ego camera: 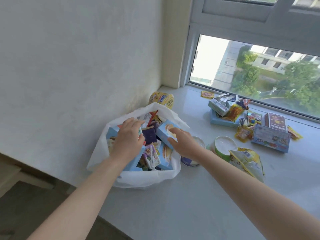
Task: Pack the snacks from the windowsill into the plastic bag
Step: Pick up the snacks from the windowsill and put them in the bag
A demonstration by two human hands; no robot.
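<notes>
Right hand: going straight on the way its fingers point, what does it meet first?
The light-blue box in the plastic bag, which the right hand now pinches; past it, probably the purple packet, depth unclear.

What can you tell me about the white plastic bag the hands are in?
The white plastic bag looks thin and soft, its mouth spread wide, rim slumped outward. It sits on the pale windowsill beside the wall, stuffed with boxes, cartons and packets. The left hand rests on the contents; the right hand grips a light blue box near its right rim. A yellow tub stands behind it.
</notes>
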